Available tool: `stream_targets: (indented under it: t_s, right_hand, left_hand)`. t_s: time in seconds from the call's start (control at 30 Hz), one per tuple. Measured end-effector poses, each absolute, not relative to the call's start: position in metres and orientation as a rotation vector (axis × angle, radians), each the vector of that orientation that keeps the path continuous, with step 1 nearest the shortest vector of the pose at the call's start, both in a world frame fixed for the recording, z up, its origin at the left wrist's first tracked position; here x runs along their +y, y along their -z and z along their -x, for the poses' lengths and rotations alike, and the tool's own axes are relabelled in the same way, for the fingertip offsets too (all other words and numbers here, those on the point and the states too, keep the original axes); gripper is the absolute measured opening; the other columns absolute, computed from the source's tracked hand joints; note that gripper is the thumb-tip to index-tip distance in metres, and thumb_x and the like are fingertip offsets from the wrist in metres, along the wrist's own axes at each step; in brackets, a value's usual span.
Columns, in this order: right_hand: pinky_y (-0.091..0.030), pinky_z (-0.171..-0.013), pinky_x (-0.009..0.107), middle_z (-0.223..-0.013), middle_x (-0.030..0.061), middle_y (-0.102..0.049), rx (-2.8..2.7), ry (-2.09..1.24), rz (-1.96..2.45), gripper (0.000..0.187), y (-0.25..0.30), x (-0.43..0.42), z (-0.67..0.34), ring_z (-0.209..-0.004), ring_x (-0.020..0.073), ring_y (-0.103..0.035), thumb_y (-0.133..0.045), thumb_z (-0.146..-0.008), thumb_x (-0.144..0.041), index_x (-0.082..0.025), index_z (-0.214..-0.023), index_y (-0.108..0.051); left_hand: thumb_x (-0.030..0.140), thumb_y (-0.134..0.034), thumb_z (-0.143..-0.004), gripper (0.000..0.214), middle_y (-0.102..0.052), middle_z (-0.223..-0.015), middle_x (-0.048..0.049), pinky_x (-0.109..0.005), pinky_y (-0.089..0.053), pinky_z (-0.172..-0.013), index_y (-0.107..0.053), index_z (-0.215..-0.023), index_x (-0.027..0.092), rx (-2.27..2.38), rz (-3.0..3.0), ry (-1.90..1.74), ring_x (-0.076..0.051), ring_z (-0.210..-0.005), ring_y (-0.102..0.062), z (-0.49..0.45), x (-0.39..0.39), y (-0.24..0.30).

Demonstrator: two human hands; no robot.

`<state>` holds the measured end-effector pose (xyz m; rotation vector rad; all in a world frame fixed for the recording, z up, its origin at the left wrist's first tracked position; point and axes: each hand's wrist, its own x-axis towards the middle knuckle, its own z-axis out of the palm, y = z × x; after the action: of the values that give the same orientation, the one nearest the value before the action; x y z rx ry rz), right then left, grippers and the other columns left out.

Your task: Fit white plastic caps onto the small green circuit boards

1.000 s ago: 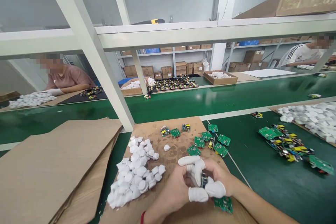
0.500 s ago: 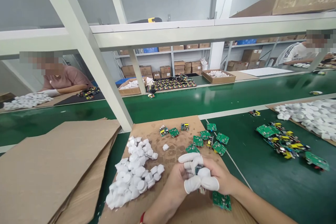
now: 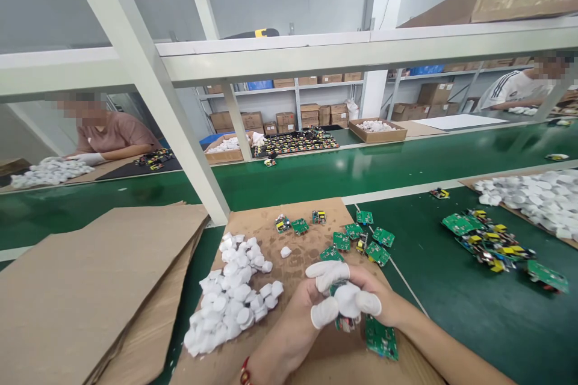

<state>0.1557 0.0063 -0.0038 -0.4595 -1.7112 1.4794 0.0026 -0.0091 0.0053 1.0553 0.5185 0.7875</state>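
My left hand (image 3: 311,298) and my right hand (image 3: 368,295) meet low in the middle, over a brown cardboard sheet (image 3: 298,252). White finger cots cover several fingertips. Both hands are closed round a small green circuit board with a white cap (image 3: 345,307) pressed on it. Another green board (image 3: 382,340) lies just below my right hand. A pile of white plastic caps (image 3: 232,298) sits to the left of my left hand. Several loose green circuit boards (image 3: 356,237) lie on the cardboard beyond my hands.
A green conveyor belt (image 3: 361,168) runs across behind the cardboard. Flat cardboard sheets (image 3: 90,289) lie at the left. More boards (image 3: 492,243) and white caps (image 3: 537,198) are at the right. A white frame post (image 3: 171,114) slants up. Two other people sit across the belt.
My hands have turned the board and cap between them and shifted slightly up. The small boards riding the belt have drifted to the right.
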Motion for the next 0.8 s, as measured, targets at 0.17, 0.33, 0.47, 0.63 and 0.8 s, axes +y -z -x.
stream_targets:
  t_s: [0.17, 0.33, 0.47, 0.63, 0.8]
  right_hand:
    - [-0.03, -0.095, 0.045, -0.125, 0.0128, -0.051, -1.697, -1.646, 0.268, 0.038, -0.001, 0.007, -0.157, -0.116, 0.0285, -0.045, -0.067, -0.067, -0.054, -0.02, -0.085, -0.067]
    - [-0.027, -0.098, 0.042, -0.131, 0.0061, -0.046, -1.499, -1.897, 0.181, 0.035, 0.005, 0.005, -0.155, -0.121, 0.0284, -0.039, -0.078, -0.056, -0.045, -0.023, -0.082, -0.07]
    - [-0.031, -0.096, 0.039, -0.129, 0.0041, -0.047, -1.463, -1.988, 0.184, 0.034, 0.01, 0.005, -0.154, -0.12, 0.0276, -0.04, -0.084, -0.047, -0.037, -0.022, -0.075, -0.073]
    - [-0.03, -0.097, 0.038, -0.126, 0.0031, -0.05, -1.587, -1.868, 0.17, 0.034, 0.012, 0.006, -0.154, -0.119, 0.0261, -0.041, -0.083, -0.047, -0.04, -0.023, -0.074, -0.073]
    - [-0.032, -0.095, 0.041, -0.124, 0.0067, -0.053, -1.531, -1.738, 0.206, 0.035, 0.007, 0.003, -0.153, -0.116, 0.0265, -0.045, -0.08, -0.054, -0.045, -0.023, -0.081, -0.071]
  left_hand:
    - [0.034, -0.082, -0.047, 0.037, -0.058, -0.066, 0.0, -0.023, -0.044, -0.059, -0.06, -0.068, 0.014, 0.459, -1.073, -0.699, -0.012, -0.062, -0.055, 0.002, -0.008, -0.01]
    - [0.018, -0.082, -0.044, 0.039, -0.059, -0.066, 0.0029, -0.021, -0.042, -0.058, -0.054, -0.07, 0.016, 0.448, -1.109, -0.637, -0.01, -0.061, -0.055, 0.005, -0.009, -0.011]
    - [0.022, -0.082, -0.045, 0.037, -0.057, -0.065, 0.0024, -0.024, -0.042, -0.065, -0.048, -0.06, 0.016, 0.38, -1.174, -0.594, -0.011, -0.065, -0.055, 0.006, -0.01, -0.018]
    - [0.03, -0.081, -0.049, 0.035, -0.058, -0.065, 0.0013, -0.026, -0.043, -0.066, -0.052, -0.062, 0.016, 0.419, -1.271, -0.547, -0.013, -0.066, -0.057, 0.008, -0.009, -0.023]
    - [0.047, -0.076, -0.054, 0.042, -0.059, -0.069, -0.001, -0.021, -0.039, -0.054, -0.058, -0.074, 0.015, 0.426, -1.202, -0.629, -0.01, -0.061, -0.054, 0.006, -0.01, -0.013]
